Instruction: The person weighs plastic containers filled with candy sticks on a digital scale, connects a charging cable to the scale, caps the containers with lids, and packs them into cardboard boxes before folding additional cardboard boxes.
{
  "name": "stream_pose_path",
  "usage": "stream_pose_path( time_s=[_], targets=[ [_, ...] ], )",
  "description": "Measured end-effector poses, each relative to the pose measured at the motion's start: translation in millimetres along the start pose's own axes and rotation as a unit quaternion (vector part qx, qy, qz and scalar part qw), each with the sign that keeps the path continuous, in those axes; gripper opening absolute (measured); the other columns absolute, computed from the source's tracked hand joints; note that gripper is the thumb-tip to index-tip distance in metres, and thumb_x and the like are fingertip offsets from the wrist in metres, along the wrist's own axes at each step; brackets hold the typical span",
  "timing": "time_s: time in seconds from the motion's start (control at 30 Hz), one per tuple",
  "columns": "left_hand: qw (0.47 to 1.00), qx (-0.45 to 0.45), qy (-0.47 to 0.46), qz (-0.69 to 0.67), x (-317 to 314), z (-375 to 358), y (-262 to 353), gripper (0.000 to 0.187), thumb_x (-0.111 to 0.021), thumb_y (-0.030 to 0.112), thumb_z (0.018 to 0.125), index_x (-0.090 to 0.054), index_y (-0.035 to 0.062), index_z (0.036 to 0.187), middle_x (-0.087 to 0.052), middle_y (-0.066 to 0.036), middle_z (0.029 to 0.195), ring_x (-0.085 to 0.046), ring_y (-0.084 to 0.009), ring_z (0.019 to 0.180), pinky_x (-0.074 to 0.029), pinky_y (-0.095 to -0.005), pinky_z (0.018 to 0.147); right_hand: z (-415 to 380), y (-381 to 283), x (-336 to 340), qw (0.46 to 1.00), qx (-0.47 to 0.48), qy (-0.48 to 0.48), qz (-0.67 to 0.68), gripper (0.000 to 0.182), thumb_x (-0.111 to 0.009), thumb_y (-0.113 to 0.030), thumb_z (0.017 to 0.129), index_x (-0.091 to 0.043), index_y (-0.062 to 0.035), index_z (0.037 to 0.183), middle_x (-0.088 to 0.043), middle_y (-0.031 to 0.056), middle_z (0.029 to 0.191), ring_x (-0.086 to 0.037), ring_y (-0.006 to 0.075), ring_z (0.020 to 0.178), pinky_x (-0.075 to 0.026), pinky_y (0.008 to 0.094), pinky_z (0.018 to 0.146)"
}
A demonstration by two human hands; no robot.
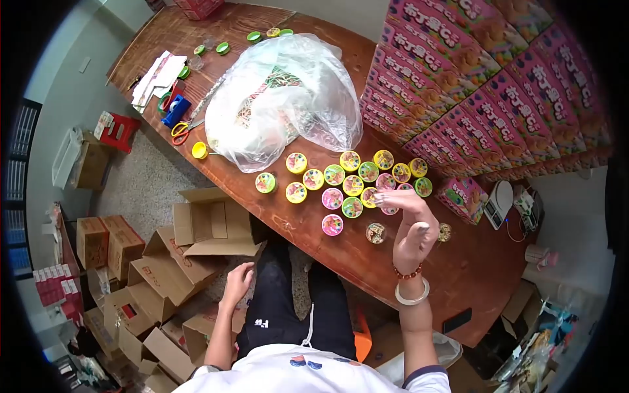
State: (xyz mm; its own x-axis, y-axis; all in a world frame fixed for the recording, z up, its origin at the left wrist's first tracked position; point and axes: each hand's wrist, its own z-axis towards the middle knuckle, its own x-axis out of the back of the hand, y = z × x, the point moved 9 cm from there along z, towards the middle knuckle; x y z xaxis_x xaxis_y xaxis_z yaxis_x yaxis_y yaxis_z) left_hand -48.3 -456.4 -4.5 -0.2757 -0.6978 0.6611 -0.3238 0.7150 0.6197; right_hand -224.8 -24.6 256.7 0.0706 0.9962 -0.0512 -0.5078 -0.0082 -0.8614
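My right hand reaches over the table with fingers stretched to the left and thumb apart, open. Its fingertips overlap the front of a group of small round tubs with yellow, green and pink printed lids, among them a yellow-lidded tub and a pink-lidded tub. Beside this hand stand two uncovered clear cups, one cup to its left and another cup to its right, with small pieces inside. My left hand hangs beside my thigh, loosely open and holding nothing.
A large clear plastic bag of thin sticks lies on the wooden table. Scissors and a blue tape dispenser sit left of it. Pink cartons are stacked at right, near a scale. Cardboard boxes crowd the floor.
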Motion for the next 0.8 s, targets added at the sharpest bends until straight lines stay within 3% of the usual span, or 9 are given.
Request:
stream_pose_path(
  time_s=[0.07,0.2,0.3,0.43,0.53,0.67,0.7,0.77,0.8],
  targets=[
    [0.999,0.011,0.045,-0.013,8,-21,-71,0.026,-0.066,0.010,0.096,-0.070,0.0016,0.121,-0.074,-0.021,0.101,-0.075,-0.0284,0.089,-0.057,-0.0374,0.081,-12,10,-2,0.995,-0.069,0.054,-0.038,0.063,-0.036,-0.045,0.113,-0.069,0.0092,0.109,-0.073,0.0181,0.105,-0.071,0.0251,0.099,-0.054,0.0374,0.091],
    [0.986,0.160,-0.033,0.038,-12,-80,-229,0.028,-0.063,0.023,0.095,-0.075,0.0031,0.110,-0.074,-0.025,0.096,-0.074,-0.0377,0.096,-0.058,-0.0453,0.087,-72,40,-3,0.957,-0.227,0.173,-0.053,0.061,-0.027,-0.040,0.115,-0.066,0.0069,0.112,-0.073,0.0164,0.105,-0.071,0.0229,0.098,-0.052,0.0338,0.093],
    [0.953,0.204,-0.177,0.139,-51,-131,-334,0.036,-0.059,0.039,0.093,-0.079,0.0103,0.104,-0.075,-0.023,0.100,-0.073,-0.0395,0.102,-0.056,-0.0496,0.094,-52,-8,-37,0.961,-0.172,0.217,0.000,0.065,-0.026,-0.047,0.113,-0.064,0.0057,0.105,-0.070,0.0157,0.094,-0.069,0.0237,0.090,-0.053,0.0371,0.090],
    [0.931,0.271,-0.237,0.061,-17,-133,-354,0.035,-0.059,0.040,0.091,-0.079,0.0173,0.109,-0.075,-0.019,0.108,-0.071,-0.0388,0.107,-0.054,-0.0482,0.099,63,-135,-195,0.998,-0.023,0.000,0.060,0.068,-0.027,-0.072,0.105,-0.049,-0.0115,0.082,-0.056,0.0056,0.075,-0.056,0.0258,0.082,-0.048,0.0477,0.087],
    [0.980,0.153,-0.117,0.047,10,-73,-369,0.033,-0.059,0.033,0.094,-0.078,0.0140,0.114,-0.074,-0.019,0.113,-0.071,-0.0373,0.110,-0.054,-0.0459,0.100,103,-202,-313,0.978,0.038,-0.129,0.158,0.067,-0.029,-0.073,0.104,-0.048,-0.0128,0.083,-0.059,0.0059,0.077,-0.059,0.0271,0.085,-0.051,0.0505,0.086],
    [0.989,0.133,-0.020,-0.058,71,19,-363,0.031,-0.064,0.026,0.094,-0.074,0.0097,0.118,-0.076,-0.020,0.104,-0.075,-0.0338,0.098,-0.057,-0.0406,0.090,110,-256,-373,0.956,0.125,-0.168,0.204,0.065,-0.030,-0.070,0.105,-0.049,-0.0112,0.085,-0.062,0.0074,0.078,-0.062,0.0275,0.085,-0.053,0.0501,0.085],
    [0.974,0.167,-0.020,-0.150,85,35,-353,0.030,-0.062,0.025,0.097,-0.073,0.0074,0.118,-0.077,-0.019,0.102,-0.076,-0.0299,0.095,-0.057,-0.0380,0.088,109,-267,-382,0.954,0.143,-0.169,0.203,0.064,-0.030,-0.069,0.105,-0.049,-0.0108,0.085,-0.063,0.0078,0.078,-0.063,0.0276,0.086,-0.053,0.0501,0.085],
    [0.992,0.088,0.044,-0.079,113,74,-344,0.020,-0.061,0.015,0.102,-0.073,0.0042,0.114,-0.073,-0.005,0.082,-0.066,-0.0119,0.070,-0.055,-0.0300,0.066,108,-289,-395,0.949,0.180,-0.165,0.198,0.063,-0.030,-0.067,0.106,-0.050,-0.0100,0.086,-0.065,0.0086,0.079,-0.064,0.0278,0.086,-0.054,0.0499,0.085],
    [0.979,0.085,0.039,-0.180,115,88,-344,0.020,-0.061,0.014,0.103,-0.071,0.0033,0.117,-0.073,-0.005,0.087,-0.066,-0.0117,0.073,-0.054,-0.0293,0.066,107,-299,-399,0.947,0.198,-0.162,0.194,0.063,-0.031,-0.066,0.107,-0.050,-0.0096,0.087,-0.065,0.0089,0.079,-0.065,0.0279,0.086,-0.054,0.0498,0.084]
  ],
)
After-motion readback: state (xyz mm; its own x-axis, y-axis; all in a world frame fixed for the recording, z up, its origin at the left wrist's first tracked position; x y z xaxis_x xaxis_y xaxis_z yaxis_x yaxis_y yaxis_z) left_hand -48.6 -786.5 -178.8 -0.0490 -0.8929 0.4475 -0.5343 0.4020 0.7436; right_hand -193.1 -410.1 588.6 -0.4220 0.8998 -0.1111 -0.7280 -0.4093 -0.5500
